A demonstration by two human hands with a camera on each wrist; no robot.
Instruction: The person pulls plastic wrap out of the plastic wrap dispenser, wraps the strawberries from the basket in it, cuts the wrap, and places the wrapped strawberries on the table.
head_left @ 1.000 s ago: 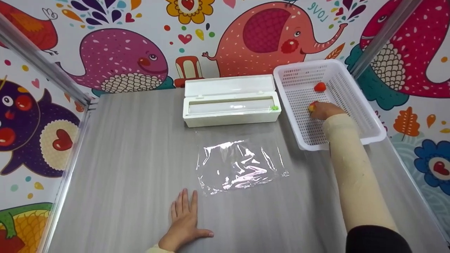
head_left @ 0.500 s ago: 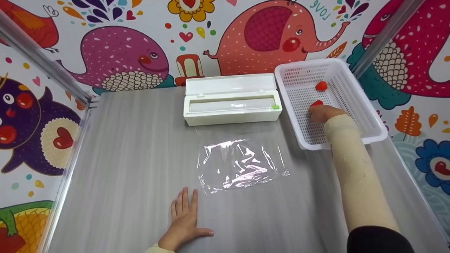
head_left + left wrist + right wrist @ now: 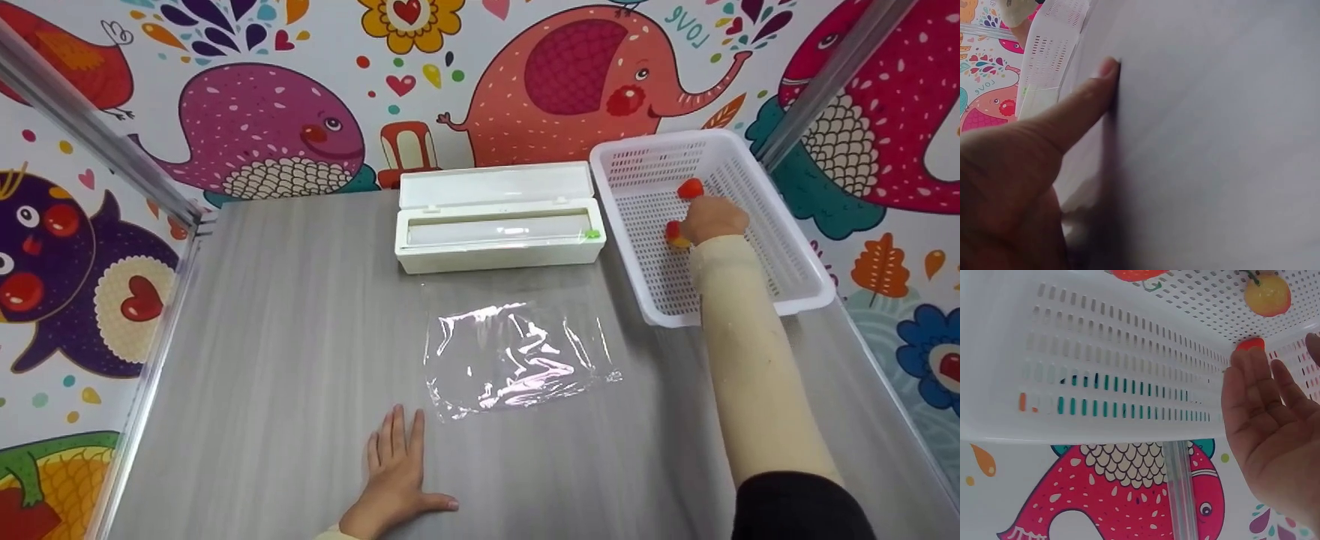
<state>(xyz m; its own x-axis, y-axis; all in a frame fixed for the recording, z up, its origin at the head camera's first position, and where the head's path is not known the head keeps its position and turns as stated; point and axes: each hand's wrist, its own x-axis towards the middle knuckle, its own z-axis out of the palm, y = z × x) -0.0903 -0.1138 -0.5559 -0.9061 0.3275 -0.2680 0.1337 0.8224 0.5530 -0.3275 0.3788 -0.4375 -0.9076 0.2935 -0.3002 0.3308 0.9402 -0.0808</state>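
Red item (image 3: 1251,343) sits near the loosely extended right hand (image 3: 1275,422).

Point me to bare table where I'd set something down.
The largest free patch of table lies between the left rail and the box and film. Another lies nearer the person, between the left hand and right sleeve. It's crowded in the basket, around the right hand and fruit-like items.

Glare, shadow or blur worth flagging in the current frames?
Head: strong glare on the clear plastic sheet, smaller highlight inside the white box. Left wrist: left hand dim, with a dark, soft-edged shadow beside it on the tabletop, little surface detail. Right wrist: no strong glare; right hand and basket slightly soft.
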